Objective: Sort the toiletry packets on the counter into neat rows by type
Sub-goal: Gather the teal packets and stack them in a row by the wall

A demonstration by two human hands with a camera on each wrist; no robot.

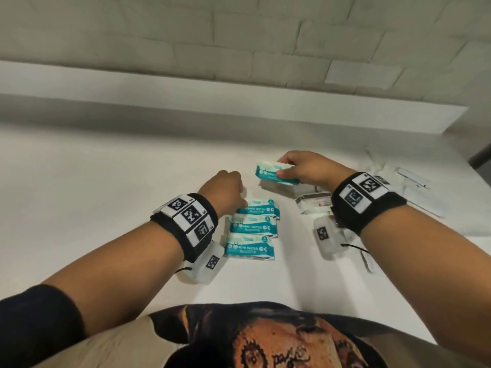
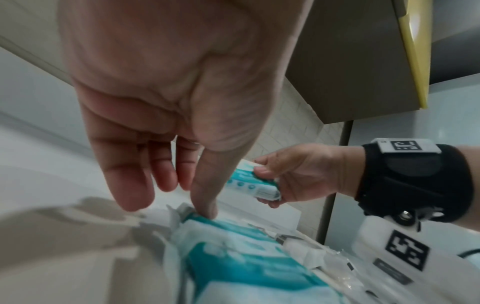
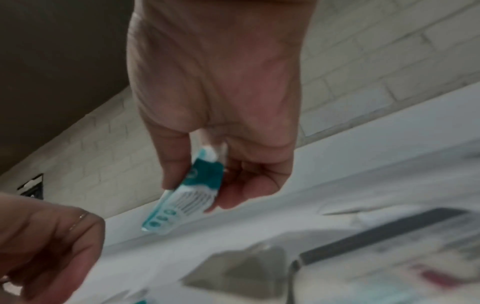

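I am looking down on a smooth white desk (image 1: 106,197) that runs back to a low white upstand under a wall of pale matte brick tiles (image 1: 212,30); the left wrist view also shows a dull brown cabinet with a yellow edge (image 2: 413,51) overhead. On the left, my left hand (image 1: 225,192) sits over the far left corner of a column of three teal-and-white wipes packets: its fingers hang loose and fairly straight, and the thumb tip (image 2: 207,209) presses down on the crimped end of the farthest packet (image 1: 261,209), gripping nothing. Just nearer me lies the middle packet (image 1: 253,225) and then the nearest packet (image 1: 248,248), all three flat, parallel, almost touching, soft pillow-shaped plastic pouches printed "MINI WIPES". To the right and farther back, my right hand (image 1: 308,168) holds a fourth wipes packet (image 1: 271,173) lifted clear of the desk, pinched by its end between thumb and curled fingers; the right wrist view shows its barcode side and a clear sealed edge. It hangs just beyond the column's far end, near my left hand but apart from it. Under and to the right of my right wrist lies a loose heap of white and clear-wrapped toiletry packets (image 1: 313,201), too blurred to sort by kind.
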